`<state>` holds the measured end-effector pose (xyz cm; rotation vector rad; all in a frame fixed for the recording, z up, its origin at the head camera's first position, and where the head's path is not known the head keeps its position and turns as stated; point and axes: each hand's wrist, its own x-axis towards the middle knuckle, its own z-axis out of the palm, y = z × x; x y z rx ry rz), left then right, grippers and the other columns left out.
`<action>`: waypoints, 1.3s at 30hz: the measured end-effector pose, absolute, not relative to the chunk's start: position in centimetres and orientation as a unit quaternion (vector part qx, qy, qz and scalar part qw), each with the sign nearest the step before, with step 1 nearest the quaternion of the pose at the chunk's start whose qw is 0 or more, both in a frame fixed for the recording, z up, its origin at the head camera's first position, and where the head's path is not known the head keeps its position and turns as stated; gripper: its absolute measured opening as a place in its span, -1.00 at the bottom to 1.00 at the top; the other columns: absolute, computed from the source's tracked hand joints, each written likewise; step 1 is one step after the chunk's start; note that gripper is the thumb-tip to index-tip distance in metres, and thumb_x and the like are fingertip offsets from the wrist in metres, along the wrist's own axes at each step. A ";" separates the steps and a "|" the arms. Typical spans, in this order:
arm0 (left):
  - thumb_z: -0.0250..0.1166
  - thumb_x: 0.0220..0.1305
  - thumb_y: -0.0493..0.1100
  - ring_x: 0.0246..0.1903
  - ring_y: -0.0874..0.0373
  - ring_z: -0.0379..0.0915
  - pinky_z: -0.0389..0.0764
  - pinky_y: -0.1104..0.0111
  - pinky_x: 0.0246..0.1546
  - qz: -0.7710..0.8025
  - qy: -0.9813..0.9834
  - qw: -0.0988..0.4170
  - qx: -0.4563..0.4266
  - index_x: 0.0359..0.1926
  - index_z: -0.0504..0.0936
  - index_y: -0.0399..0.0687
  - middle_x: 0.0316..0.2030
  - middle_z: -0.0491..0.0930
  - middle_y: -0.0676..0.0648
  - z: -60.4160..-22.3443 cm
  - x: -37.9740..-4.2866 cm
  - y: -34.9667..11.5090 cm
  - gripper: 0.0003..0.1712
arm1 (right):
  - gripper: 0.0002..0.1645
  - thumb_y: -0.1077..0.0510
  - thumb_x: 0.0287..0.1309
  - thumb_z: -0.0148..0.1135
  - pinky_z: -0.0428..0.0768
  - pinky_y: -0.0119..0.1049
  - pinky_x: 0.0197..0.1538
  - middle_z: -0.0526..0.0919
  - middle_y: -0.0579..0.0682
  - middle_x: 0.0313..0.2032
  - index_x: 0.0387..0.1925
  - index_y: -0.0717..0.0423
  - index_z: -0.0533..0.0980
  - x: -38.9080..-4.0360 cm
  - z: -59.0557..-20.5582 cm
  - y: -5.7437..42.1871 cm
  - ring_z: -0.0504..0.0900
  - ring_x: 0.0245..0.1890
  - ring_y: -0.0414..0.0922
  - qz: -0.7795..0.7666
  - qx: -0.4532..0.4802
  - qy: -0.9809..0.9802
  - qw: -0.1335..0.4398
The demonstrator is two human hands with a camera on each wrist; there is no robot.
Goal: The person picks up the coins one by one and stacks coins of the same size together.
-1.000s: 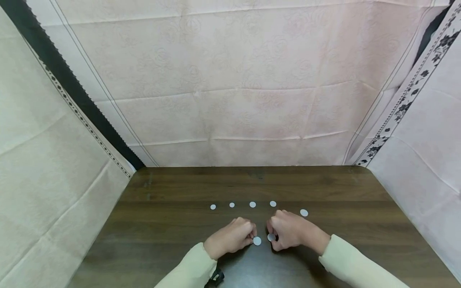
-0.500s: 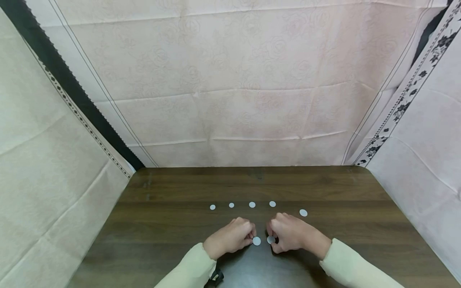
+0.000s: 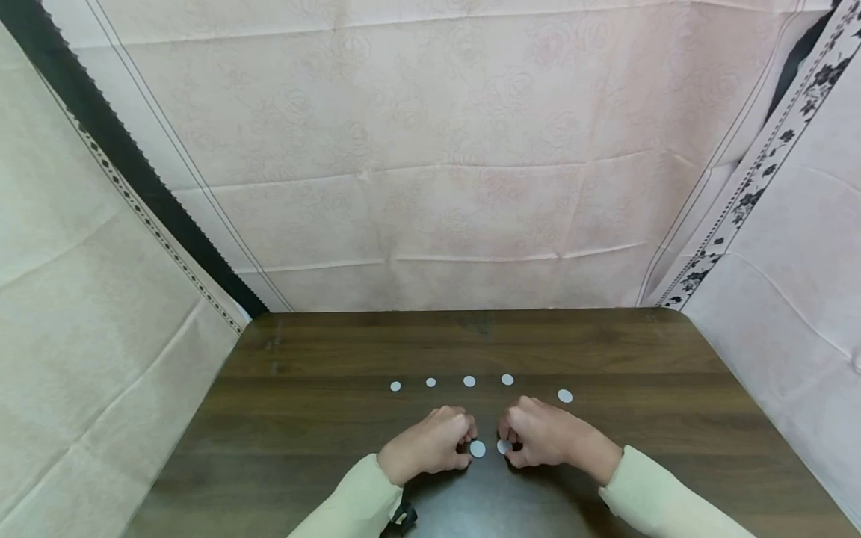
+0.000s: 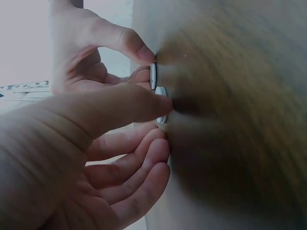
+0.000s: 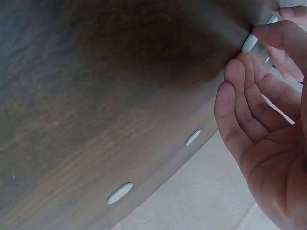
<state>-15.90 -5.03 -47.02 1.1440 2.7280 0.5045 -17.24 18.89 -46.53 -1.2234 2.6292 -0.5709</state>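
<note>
Two flat white discs lie close together on the table in front of me. My left hand (image 3: 430, 446) is beside the left disc (image 3: 477, 449), thumb and fingers parted in the head view. In the left wrist view the thumb (image 4: 144, 103) overlaps that disc (image 4: 160, 119), with the fingers loosely bent below it. My right hand (image 3: 545, 432) pinches the other disc (image 3: 504, 447) by its edges between thumb and index finger. The right wrist view shows this disc (image 5: 249, 44) low against the tabletop, the remaining right fingers bent alongside.
Several more white discs, among them a middle one (image 3: 469, 381) and a right-end one (image 3: 564, 396), lie in a loose row beyond the hands on the brown wooden table (image 3: 303, 433). Pale cloth (image 3: 430, 187) hangs behind the table and on both sides.
My left thumb has drawn away from the left fingers, leaving a gap beside the left disc. The right hand has come slightly nearer me with its disc.
</note>
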 end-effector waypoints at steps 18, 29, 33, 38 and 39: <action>0.59 0.14 -0.10 -0.35 0.34 0.36 0.42 0.56 -0.34 0.154 0.911 0.059 0.379 -0.25 0.68 -0.05 -0.36 0.50 0.14 -47.2 -15.8 -2.8 -0.73 | -0.89 0.29 0.03 0.49 0.49 -0.60 -0.42 0.68 -0.20 -0.57 -0.49 0.09 0.67 -17.4 -46.4 18.9 0.51 -0.54 -0.50 -0.205 -0.414 0.881 0.102; 0.56 0.16 -0.14 -0.42 0.36 0.23 0.32 0.58 -0.44 0.166 0.908 0.055 0.380 -0.37 0.64 -0.02 -0.46 0.40 0.16 -47.6 -16.2 -1.8 -0.78 | -0.88 0.31 0.03 0.50 0.56 -0.58 -0.37 0.72 -0.16 -0.52 -0.47 0.10 0.67 -17.3 -46.2 19.1 0.62 -0.48 -0.44 -0.225 -0.408 0.878 0.109; 0.56 0.16 -0.14 -0.43 0.38 0.20 0.30 0.60 -0.46 0.173 0.905 0.045 0.386 -0.42 0.62 0.00 -0.47 0.42 0.15 -47.8 -16.2 -1.6 -0.77 | -0.88 0.34 0.03 0.50 0.59 -0.58 -0.34 0.76 -0.13 -0.47 -0.43 0.11 0.68 -17.3 -46.4 19.2 0.67 -0.45 -0.42 -0.238 -0.410 0.874 0.109; 0.57 0.16 -0.14 -0.43 0.40 0.20 0.29 0.62 -0.46 0.182 0.904 0.036 0.386 -0.43 0.65 0.00 -0.47 0.46 0.14 -48.0 -16.4 -1.3 -0.78 | -0.86 0.35 0.04 0.51 0.63 -0.55 -0.32 0.78 -0.15 -0.43 -0.36 0.10 0.72 -17.3 -46.5 19.3 0.68 -0.42 -0.42 -0.258 -0.400 0.871 0.121; 0.57 0.16 -0.14 -0.43 0.41 0.21 0.29 0.62 -0.45 0.186 0.904 0.038 0.384 -0.42 0.66 -0.01 -0.46 0.48 0.13 -48.1 -16.4 -1.3 -0.79 | -0.85 0.35 0.04 0.52 0.63 -0.55 -0.32 0.79 -0.15 -0.42 -0.35 0.09 0.73 -17.3 -46.5 19.4 0.68 -0.41 -0.42 -0.262 -0.397 0.871 0.123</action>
